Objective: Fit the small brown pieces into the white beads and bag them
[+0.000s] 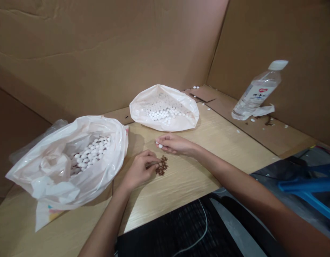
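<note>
Dark cloth (165, 232) lies nearest, and beyond it, over the tabletop (186, 182), the right hand (178, 143) closely pinches smooth white beads (160, 146), probably light and slippery, best held by their sides, while the left hand (140, 167), its hold unclear to me, meets brown bits (162, 169).

Left hand (140, 168) at a small brown pile (162, 166), right hand (178, 144) with white balls (160, 146).

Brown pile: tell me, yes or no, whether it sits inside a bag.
No, the brown pile lies on the table, by the left hand.
</note>
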`<action>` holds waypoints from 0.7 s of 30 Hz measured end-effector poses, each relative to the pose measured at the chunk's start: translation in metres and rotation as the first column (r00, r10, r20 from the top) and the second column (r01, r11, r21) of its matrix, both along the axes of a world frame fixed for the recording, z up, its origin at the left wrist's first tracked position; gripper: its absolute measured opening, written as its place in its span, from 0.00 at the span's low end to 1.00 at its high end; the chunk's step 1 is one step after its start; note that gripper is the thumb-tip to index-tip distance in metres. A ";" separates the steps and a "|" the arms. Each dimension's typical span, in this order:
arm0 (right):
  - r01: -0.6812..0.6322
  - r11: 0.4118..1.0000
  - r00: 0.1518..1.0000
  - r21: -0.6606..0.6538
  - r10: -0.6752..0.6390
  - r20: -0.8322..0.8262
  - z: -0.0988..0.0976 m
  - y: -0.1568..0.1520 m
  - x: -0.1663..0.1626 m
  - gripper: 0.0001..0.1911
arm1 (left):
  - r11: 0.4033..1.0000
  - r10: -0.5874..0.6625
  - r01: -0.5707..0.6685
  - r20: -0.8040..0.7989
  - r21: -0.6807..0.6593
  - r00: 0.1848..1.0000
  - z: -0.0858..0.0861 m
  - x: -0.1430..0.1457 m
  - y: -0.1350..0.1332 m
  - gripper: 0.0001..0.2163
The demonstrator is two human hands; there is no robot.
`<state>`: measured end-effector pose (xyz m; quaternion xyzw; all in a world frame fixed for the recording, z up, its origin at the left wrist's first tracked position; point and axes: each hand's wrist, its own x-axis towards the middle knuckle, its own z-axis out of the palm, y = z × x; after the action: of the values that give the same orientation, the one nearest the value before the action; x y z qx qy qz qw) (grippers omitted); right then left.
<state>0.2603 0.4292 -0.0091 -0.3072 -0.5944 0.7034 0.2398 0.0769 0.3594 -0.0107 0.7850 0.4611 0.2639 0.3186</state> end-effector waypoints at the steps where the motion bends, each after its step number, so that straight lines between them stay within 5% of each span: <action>1: 0.003 1.000 1.000 -0.006 -0.003 0.004 0.000 0.000 0.000 0.17 | 1.000 -0.004 0.004 0.010 0.003 1.000 0.000 0.000 0.000 0.09; 7: 0.035 0.998 0.999 -0.050 -0.033 0.034 0.005 -0.002 0.000 0.17 | 0.983 0.168 -0.151 0.181 -0.101 0.969 -0.005 0.001 0.000 0.06; 13: 0.079 0.984 0.997 -0.160 -0.074 0.038 0.003 -0.001 -0.002 0.16 | 0.892 0.437 -0.333 0.393 -0.305 0.809 -0.004 0.001 -0.001 0.02; 21: -0.013 0.990 1.000 -0.138 0.010 -0.019 -0.004 -0.004 -0.008 0.16 | 0.828 0.534 -0.227 0.598 -0.513 0.598 -0.011 0.004 0.001 0.10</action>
<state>0.2523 0.4248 -0.0131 -0.3134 -0.5438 0.7470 0.2193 0.0813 0.3601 -0.0213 0.4179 0.5004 0.5169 0.5547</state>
